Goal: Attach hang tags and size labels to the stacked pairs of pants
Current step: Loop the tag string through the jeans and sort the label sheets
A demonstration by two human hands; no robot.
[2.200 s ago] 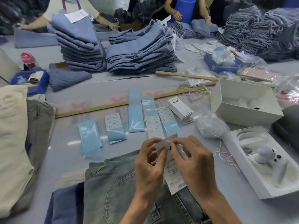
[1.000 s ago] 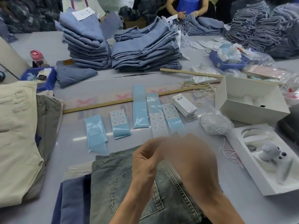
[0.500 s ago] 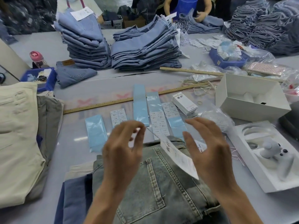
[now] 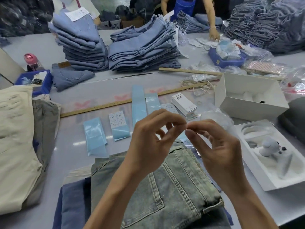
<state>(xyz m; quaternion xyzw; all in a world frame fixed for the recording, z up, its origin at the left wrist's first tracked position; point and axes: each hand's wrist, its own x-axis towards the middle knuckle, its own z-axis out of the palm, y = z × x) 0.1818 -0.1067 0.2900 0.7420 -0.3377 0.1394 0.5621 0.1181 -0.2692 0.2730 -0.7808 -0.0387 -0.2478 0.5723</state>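
Note:
A washed grey-blue pair of jeans [image 4: 173, 187] tops the pile of pants in front of me, back pocket up. Both hands hover above its waistband. The fingertips of my left hand [image 4: 148, 142] and my right hand [image 4: 214, 146] meet and pinch a thin pale thread that barely shows. The hang tag is hidden behind my hands. Light blue label strips [image 4: 94, 136] and sheets of white size stickers [image 4: 118, 120] lie in a row on the table beyond. A small white tag box [image 4: 184, 104] sits to their right.
Two tall stacks of blue pants [image 4: 142, 45] stand at the back. A wooden ruler [image 4: 99, 107] crosses the table. An open white box [image 4: 250, 96] and a moulded white tray [image 4: 272, 156] sit right. Beige pants [image 4: 14, 138] lie left. People work across the table.
My hands were spread apart with the white tag hanging between them; now they have come together, fingertip to fingertip. The tag has dropped out of sight.

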